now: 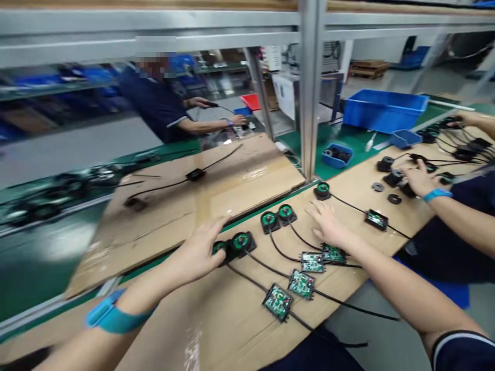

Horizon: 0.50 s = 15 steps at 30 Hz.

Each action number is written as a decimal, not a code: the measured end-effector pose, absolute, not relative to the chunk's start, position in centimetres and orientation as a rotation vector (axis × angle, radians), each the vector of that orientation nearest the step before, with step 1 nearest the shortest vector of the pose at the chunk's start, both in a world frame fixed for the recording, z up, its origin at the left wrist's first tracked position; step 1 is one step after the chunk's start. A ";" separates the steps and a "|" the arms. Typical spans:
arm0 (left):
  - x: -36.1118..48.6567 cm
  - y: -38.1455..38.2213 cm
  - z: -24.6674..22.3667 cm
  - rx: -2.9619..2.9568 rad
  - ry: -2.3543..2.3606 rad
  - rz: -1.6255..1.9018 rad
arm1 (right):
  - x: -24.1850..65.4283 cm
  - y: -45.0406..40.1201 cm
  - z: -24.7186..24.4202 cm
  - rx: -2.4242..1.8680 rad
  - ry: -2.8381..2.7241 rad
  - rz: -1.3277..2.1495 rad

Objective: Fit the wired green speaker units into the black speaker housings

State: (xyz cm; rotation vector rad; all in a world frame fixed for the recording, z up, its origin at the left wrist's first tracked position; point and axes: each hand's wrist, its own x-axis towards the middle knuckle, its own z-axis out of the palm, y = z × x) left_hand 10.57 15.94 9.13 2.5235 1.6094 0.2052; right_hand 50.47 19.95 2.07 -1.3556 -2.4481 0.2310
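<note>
My left hand point(199, 252) is open, its thumb overlapping the leftmost black round part point(221, 248) with a green face; whether it presses on it I cannot tell. Beside that sits a similar round part point(241, 240). My right hand point(328, 222) is open, fingers spread over the cardboard, between a pair of round parts point(285, 212) and a single round part point(322, 189). Black cables run from the round parts to green circuit boards in black housings, among them a near board point(277, 301) and one point(333, 252) just below my right hand.
A cardboard sheet point(170, 216) behind the strip holds a cabled black part point(195, 174). A metal post point(310, 93) rises at its corner. A co-worker's hand point(419, 178) handles black parts at right. A blue tray point(337, 156) and bin point(382, 109) stand behind. Another person works across.
</note>
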 end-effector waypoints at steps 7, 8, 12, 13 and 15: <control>5.7 10.3 1.9 2.576 1.727 0.219 | 42.2 26.1 3.3 -0.864 -2.873 0.029; 6.2 11.1 0.9 2.597 1.720 0.262 | 41.6 26.7 3.1 -0.834 -2.909 0.021; 8.7 14.5 0.3 2.536 1.804 0.154 | 40.1 28.0 2.1 -0.847 -2.907 -0.039; 9.3 15.0 0.7 2.518 1.823 0.096 | 39.9 27.9 1.9 -0.865 -2.889 -0.065; 10.1 15.6 1.4 2.534 1.820 0.004 | 39.7 27.6 1.9 -0.877 -2.857 -0.106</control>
